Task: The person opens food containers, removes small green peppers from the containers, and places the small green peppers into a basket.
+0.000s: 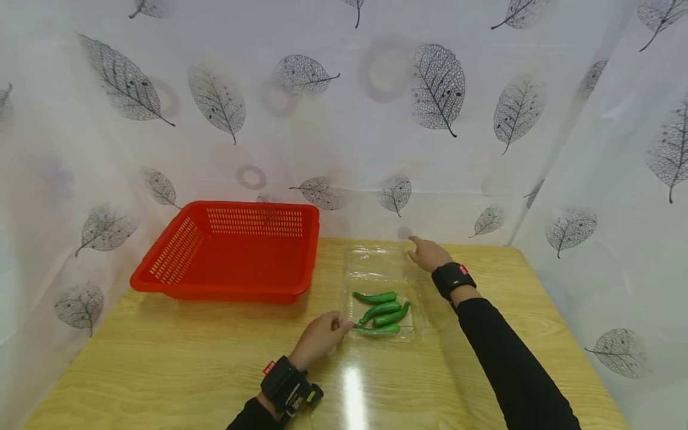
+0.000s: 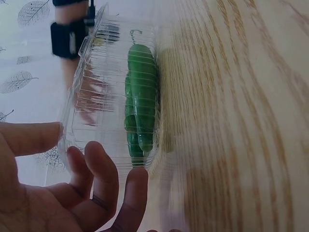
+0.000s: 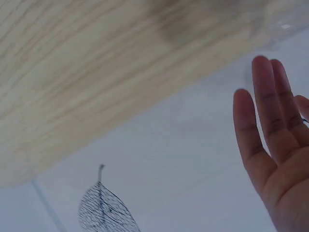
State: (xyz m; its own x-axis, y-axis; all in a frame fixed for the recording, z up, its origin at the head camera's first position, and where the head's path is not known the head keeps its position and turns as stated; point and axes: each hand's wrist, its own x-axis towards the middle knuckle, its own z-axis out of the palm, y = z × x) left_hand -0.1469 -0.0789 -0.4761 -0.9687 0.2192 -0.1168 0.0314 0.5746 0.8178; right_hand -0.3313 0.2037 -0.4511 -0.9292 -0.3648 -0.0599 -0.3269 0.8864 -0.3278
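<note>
A clear plastic clamshell box (image 1: 421, 298) lies unfolded on the table, its lid (image 1: 371, 263) laid back toward the wall. Several green chili peppers (image 1: 386, 308) rest in the near half, side by side. My left hand (image 1: 321, 337) holds the box at its front left corner. In the left wrist view, the thumb (image 2: 34, 137) touches the rim while bent fingers (image 2: 104, 169) lie against the side wall. Beside the lid's right edge is my right hand (image 1: 430, 255), its fingers extended. The right wrist view shows those straight fingers (image 3: 268, 106) holding nothing.
A red plastic basket (image 1: 242, 292) with slotted walls stands on the left of the wooden table (image 1: 215, 358). Behind the table and along both sides hangs a white curtain (image 1: 344, 149) printed with leaves. The table's back edge runs just past the lid.
</note>
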